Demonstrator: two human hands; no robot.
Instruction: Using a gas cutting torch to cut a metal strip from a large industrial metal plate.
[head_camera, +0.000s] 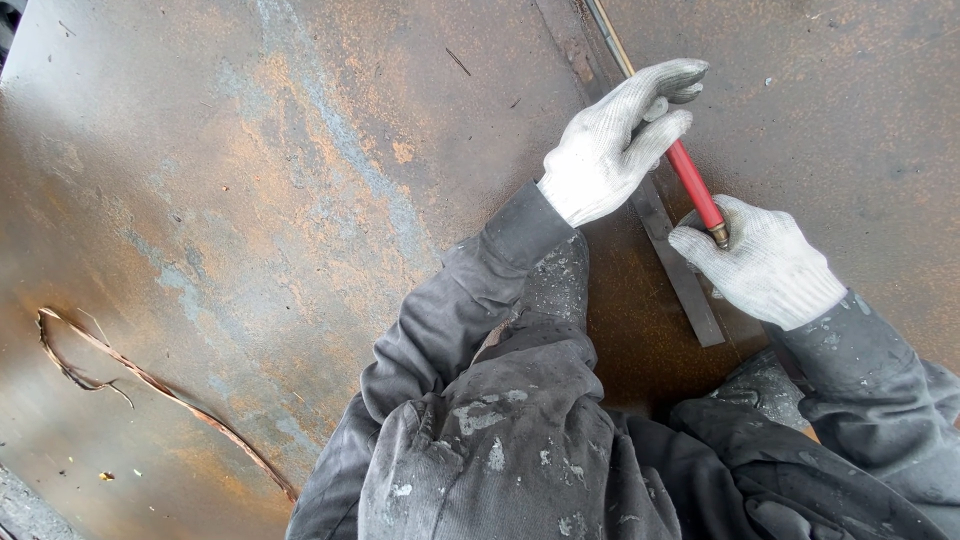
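Both my hands wear white knit gloves. My left hand (615, 140) lies with fingers curled over a long flat metal straightedge (690, 290) that runs diagonally across a rusty steel plate (250, 200). My right hand (765, 262) grips a red-handled marking tool (695, 182) with a brass end, held against the straightedge's right edge. The tool's tip is hidden under my left glove.
A thin twisted strip of rusty metal scrap (150, 385) lies on the plate at the lower left. My grey, paint-spattered sleeves and knees (500, 430) fill the lower middle. A rougher ground edge shows at the bottom left corner.
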